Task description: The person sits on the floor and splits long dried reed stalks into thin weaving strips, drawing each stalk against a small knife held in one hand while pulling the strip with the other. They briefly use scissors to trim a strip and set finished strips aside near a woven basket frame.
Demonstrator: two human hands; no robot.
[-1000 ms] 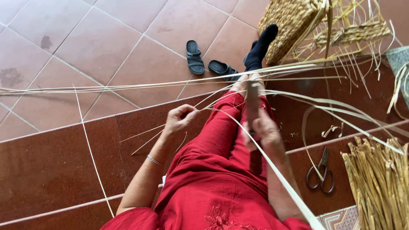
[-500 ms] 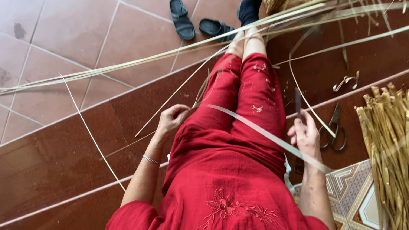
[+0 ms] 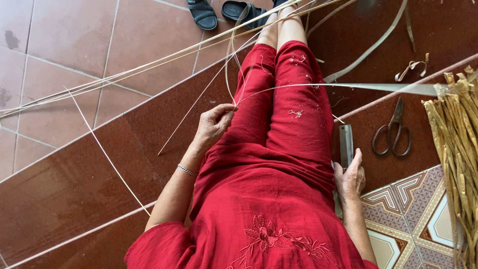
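I sit on the floor in red clothes with my legs stretched out. My left hand [image 3: 214,124] pinches thin pale reed strips [image 3: 279,88] beside my left thigh; the strips arc across my lap and fan out to the left over the tiles. My right hand [image 3: 350,177] rests on the floor by my right hip, its fingers on the end of a flat grey metal blade [image 3: 346,144] lying there. A wider pale strip [image 3: 393,88] runs from my lap toward the right.
Black-handled scissors [image 3: 393,133] lie on the dark tile right of the blade. A bundle of dried yellow-green leaves [image 3: 455,149] lies along the right edge over a patterned mat [image 3: 413,214]. Black sandals [image 3: 224,11] sit beyond my feet. Curled scraps [image 3: 412,67] lie at upper right.
My right hand dropped from the wide strip over my lap down to the floor onto the grey blade. My left hand rose slightly, still pinching the thin strips. The view tilted downward.
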